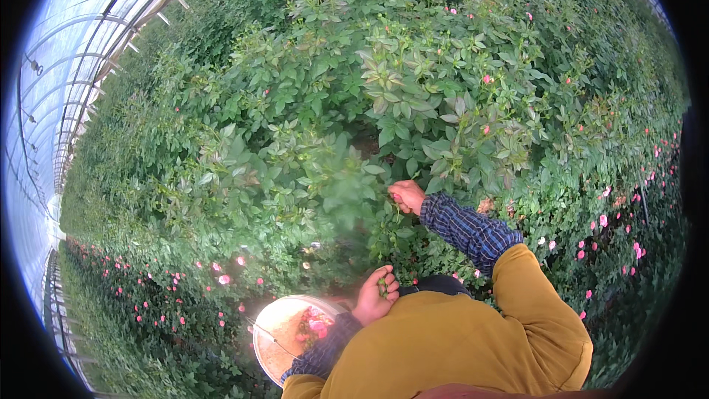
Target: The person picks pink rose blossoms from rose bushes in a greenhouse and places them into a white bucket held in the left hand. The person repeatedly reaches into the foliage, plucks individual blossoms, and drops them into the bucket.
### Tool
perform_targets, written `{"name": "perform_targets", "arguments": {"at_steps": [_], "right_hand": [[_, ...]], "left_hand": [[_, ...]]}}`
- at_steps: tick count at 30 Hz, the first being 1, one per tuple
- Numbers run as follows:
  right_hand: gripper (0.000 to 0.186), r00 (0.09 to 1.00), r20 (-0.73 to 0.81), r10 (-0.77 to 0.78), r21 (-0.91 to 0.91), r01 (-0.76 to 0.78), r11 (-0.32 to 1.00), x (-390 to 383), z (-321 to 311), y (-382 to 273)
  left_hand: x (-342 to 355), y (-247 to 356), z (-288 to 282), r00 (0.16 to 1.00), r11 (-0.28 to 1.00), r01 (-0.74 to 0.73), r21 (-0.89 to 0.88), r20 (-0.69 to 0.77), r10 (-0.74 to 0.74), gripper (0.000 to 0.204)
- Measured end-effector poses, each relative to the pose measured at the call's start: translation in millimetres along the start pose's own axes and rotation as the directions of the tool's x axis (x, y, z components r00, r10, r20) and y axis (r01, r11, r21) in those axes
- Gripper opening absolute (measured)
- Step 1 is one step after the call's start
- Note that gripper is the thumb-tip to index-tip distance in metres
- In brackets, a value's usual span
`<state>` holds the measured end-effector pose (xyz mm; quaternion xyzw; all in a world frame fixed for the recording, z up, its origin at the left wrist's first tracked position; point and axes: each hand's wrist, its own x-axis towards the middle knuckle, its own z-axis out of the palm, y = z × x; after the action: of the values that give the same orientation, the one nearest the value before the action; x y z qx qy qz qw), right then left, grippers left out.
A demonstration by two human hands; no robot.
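- right hand (pixel 407 196) pinches a thin green rose stem (pixel 396 216) in the leafy bush (pixel 413 89).
- left hand (pixel 375 297) curls around small green buds (pixel 382 286) near the round white bucket (pixel 267 325).
- the buds look light and soft, so hold gently.

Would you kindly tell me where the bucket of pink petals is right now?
In the head view, the bucket sits low and left of centre, just left of the left hand, below the rose bushes.

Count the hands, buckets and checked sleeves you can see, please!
Hands: 2, left hand and right hand
Bucket: 1
Checked sleeves: 2, right sleeve and left sleeve
Total: 5
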<state>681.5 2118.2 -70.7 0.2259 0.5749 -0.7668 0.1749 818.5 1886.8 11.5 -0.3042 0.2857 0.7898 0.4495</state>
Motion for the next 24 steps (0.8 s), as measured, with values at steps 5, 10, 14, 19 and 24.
{"name": "perform_targets", "arguments": {"at_steps": [5,10,14,19,24], "right_hand": [[0.027,0.933,0.359,-0.009,0.593,-0.22,0.775,-82.4,19.1,-22.3],[0.015,0.673,0.403,-0.621,0.449,0.446,0.775,-165.9,77.1,-118.2],[0.023,0.238,0.354,-0.904,0.064,0.959,0.277,-192.7,159.2,-145.6],[0.054,0.207,0.9,-0.383,-0.198,0.978,0.065,-212.2,247.7,-102.2],[0.023,0.239,0.681,-0.692,-0.158,0.971,0.18,-174.3,208.3,-125.4]], "left_hand": [[12.8,-15.9,12.0,1.0,0.999,0.014,0.041,-0.013,-0.014,0.012],[24.1,-20.2,27.7,0.998,0.996,0.048,0.077,0.044,-0.052,0.012],[29.6,-27.7,40.4,0.995,0.996,0.092,-0.006,-0.049,-0.093,0.012],[28.2,-10.7,42.6,0.997,0.997,0.048,0.065,0.06,-0.052,0.012],[23.3,9.4,42.9,0.99,0.995,0.026,0.099,0.136,-0.04,0.012]]}}
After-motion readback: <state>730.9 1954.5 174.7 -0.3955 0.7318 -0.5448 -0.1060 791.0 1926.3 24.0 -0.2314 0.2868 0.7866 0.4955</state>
